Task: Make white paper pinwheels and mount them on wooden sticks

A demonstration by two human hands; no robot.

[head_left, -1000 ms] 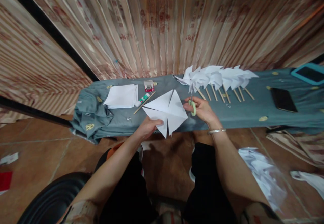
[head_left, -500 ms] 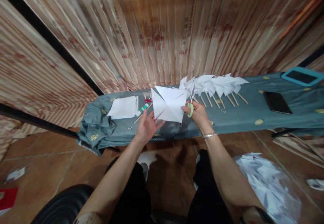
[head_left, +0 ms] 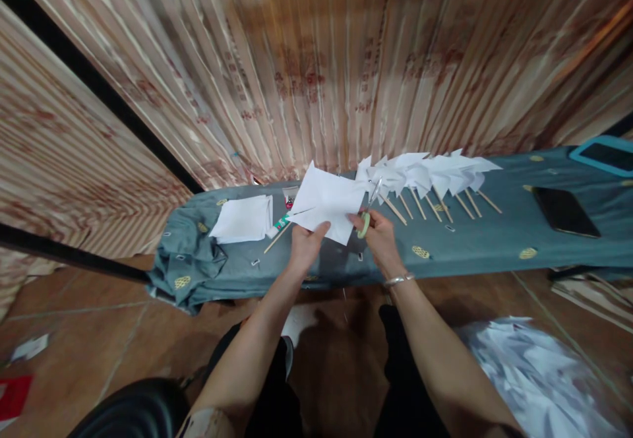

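A white paper sheet (head_left: 331,199) with a slit on its left side is held above the bench. My left hand (head_left: 307,243) grips its lower edge, thumb on top and the other fingers underneath. In my right hand (head_left: 378,235) are scissors (head_left: 364,224) with pale green handles, their blades pointing up and away beside the paper. The right thumb also reaches the paper's right edge. Behind the sheet's left corner lies a green and white glue stick (head_left: 279,223), partly covered, with a thin wooden stick (head_left: 277,239) near it.
A stack of white paper (head_left: 242,219) lies left on the cloth-covered bench (head_left: 316,273). White paper pinwheels (head_left: 425,173) on sticks line the back right. Further right are a dark phone (head_left: 566,211) and a blue-framed tablet (head_left: 606,156). A bag of folded paper (head_left: 534,372) stands on the floor.
The sheet has turned and tilted. My left hand, open beneath it before, has moved right and closed on its lower edge. The scissors stay in my right hand.
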